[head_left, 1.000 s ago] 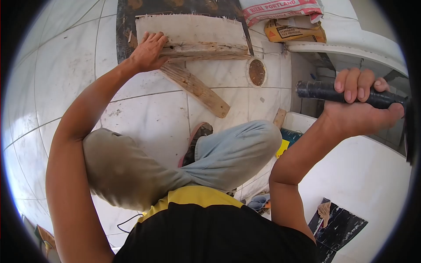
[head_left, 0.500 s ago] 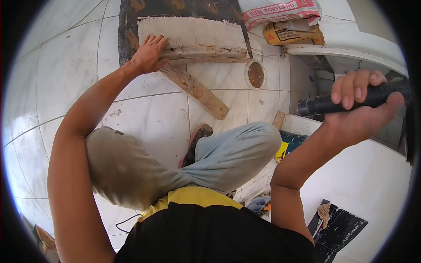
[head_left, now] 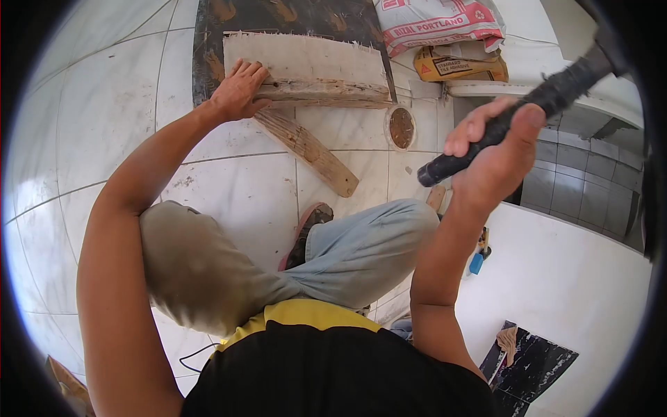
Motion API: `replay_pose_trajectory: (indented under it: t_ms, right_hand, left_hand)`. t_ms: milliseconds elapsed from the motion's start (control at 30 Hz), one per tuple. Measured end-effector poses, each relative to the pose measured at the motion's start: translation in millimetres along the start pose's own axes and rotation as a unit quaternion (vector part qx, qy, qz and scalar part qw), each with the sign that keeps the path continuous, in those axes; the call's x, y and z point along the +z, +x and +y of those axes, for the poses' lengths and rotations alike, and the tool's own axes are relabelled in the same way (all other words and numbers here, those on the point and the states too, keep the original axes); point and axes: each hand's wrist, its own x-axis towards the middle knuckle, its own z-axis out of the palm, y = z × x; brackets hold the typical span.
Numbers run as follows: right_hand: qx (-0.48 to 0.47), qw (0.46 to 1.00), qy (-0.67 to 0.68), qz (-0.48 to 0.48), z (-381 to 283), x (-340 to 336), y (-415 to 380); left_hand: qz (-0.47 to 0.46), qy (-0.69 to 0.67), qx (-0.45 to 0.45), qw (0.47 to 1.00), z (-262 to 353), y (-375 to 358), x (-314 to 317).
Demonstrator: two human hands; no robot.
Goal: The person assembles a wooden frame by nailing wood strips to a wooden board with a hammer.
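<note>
My left hand (head_left: 240, 90) grips the left end of a rough wooden beam (head_left: 326, 89), its fingers over the top and its thumb on the near side. The beam lies along the near edge of a pale plywood piece (head_left: 306, 55) with a splintered far edge. A second wooden plank (head_left: 309, 153) slants out from under the beam across the tiles. Raised at the right, my right hand (head_left: 497, 149) is closed around the black handle of a hammer (head_left: 559, 90). The hammer's dark head is partly lost at the view's edge.
Under the plywood lies a dark printed sheet (head_left: 208, 76). A cement bag (head_left: 445, 24) and a yellow tile adhesive bag (head_left: 462, 66) stand behind. A round floor hole (head_left: 401, 128) is near the beam's right end. My crossed legs (head_left: 354, 243) are close in front.
My right hand has swung left with the hammer, whose handle now tilts up to the right and whose head has come into view. My left hand stays on the beam.
</note>
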Motion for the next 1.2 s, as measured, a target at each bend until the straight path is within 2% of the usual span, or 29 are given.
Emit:
replay_pose_trajectory:
  t_ms: [33,133,167,200,233,267,300,367,400,467,500,567,600,633,700,733,767,800,833,1000,1067,1100,1167,1200]
  right_hand:
    - [0.007,1.0,-0.004,0.0,6.7,1.9,-1.9]
    - [-0.061,0.97,0.236,0.021,52.6,27.7,-23.5]
    - [0.039,0.985,0.168,0.0,109.8,43.6,-64.8]
    - [0.187,0.977,-0.038,-0.096,174.4,44.2,-107.2]
    - [0.381,0.886,-0.145,-0.221,174.3,50.1,-105.0]
    - [0.391,0.9,-0.046,-0.184,175.7,56.5,-109.2]
    - [0.381,0.905,-0.042,-0.186,176.1,54.6,-99.7]
    - [0.384,0.914,-0.004,-0.13,154.8,37.4,-83.8]
    - [0.345,0.932,0.006,-0.113,139.8,28.2,-74.0]
    - [0.226,0.971,0.041,-0.061,85.9,12.4,-48.5]
    - [0.147,0.987,0.051,-0.03,60.8,4.0,-36.9]
    - [0.025,0.996,0.065,0.048,23.0,-9.8,-8.8]
    - [-0.032,0.995,0.071,0.061,14.2,-16.6,2.4]
    - [-0.026,0.995,0.069,0.06,22.5,-11.7,-1.3]
    - [-0.035,0.973,0.216,0.071,54.1,14.9,-23.2]
    - [0.025,0.986,0.165,0.014,93.3,33.8,-54.8]
    - [0.164,0.984,0.041,-0.058,157.6,36.1,-96.9]
    - [0.348,0.91,-0.092,-0.204,179.7,38.5,-107.4]
    - [0.391,0.893,-0.097,-0.199,197.5,40.8,-113.9]
    - [0.314,0.939,-0.041,-0.135,114.0,33.7,-67.9]
    - [0.163,0.985,-0.014,-0.048,82.9,30.0,-61.2]
    - [0.165,0.985,-0.016,-0.047,86.1,30.8,-60.3]
    - [0.006,0.999,0.043,-0.005,96.5,35.5,-54.7]
    - [0.043,0.998,0.038,-0.018,117.8,41.9,-69.5]
  left_hand:
    - [-0.006,-0.005,-0.001,1.0,-0.2,-0.6,2.6]
    - [0.015,-0.014,0.005,1.0,-5.2,0.2,4.3]
    - [0.011,-0.02,0.011,1.0,-5.1,1.2,0.3]
    - [0.009,-0.025,0.018,0.999,-3.9,1.1,-2.0]
    - [0.01,-0.026,0.019,0.999,-2.1,-1.1,-0.9]
    - [0.014,-0.045,0.019,0.999,0.2,-2.7,-0.1]
    - [0.028,-0.057,0.015,0.998,-5.5,1.9,-2.9]
    - [0.034,-0.056,0.028,0.997,-11.7,2.9,1.0]
    - [0.043,-0.059,0.037,0.997,-11.6,4.1,4.2]
    - [0.065,-0.073,0.066,0.993,-13.8,3.1,2.5]
    - [0.039,-0.104,0.04,0.993,-12.8,2.8,-6.1]
    - [0.009,-0.139,0.011,0.99,-12.9,4.8,-9.6]
    - [0.031,-0.123,0.023,0.992,-14.7,6.8,-7.3]
    - [0.05,-0.108,0.033,0.992,-15.4,4.9,-3.1]
    - [0.05,-0.123,0.037,0.99,-15.9,3.0,-2.0]
    - [0.058,-0.135,0.045,0.988,-17.2,3.3,-4.6]
    - [0.059,-0.138,0.046,0.988,-17.3,0.3,-3.5]
    - [0.056,-0.114,0.047,0.991,-16.5,-1.4,-0.7]
    - [0.058,-0.084,0.048,0.994,-15.6,4.2,-3.3]
    - [0.031,-0.091,0.03,0.995,-16.5,6.2,-12.5]
    - [0.043,-0.089,0.038,0.994,-12.7,2.6,-9.9]
    - [0.041,-0.091,0.038,0.994,-12.2,2.0,-8.5]
    - [0.049,-0.101,0.041,0.993,-14.5,2.3,-7.3]
    - [0.05,-0.101,0.037,0.993,-16.3,3.7,-8.0]
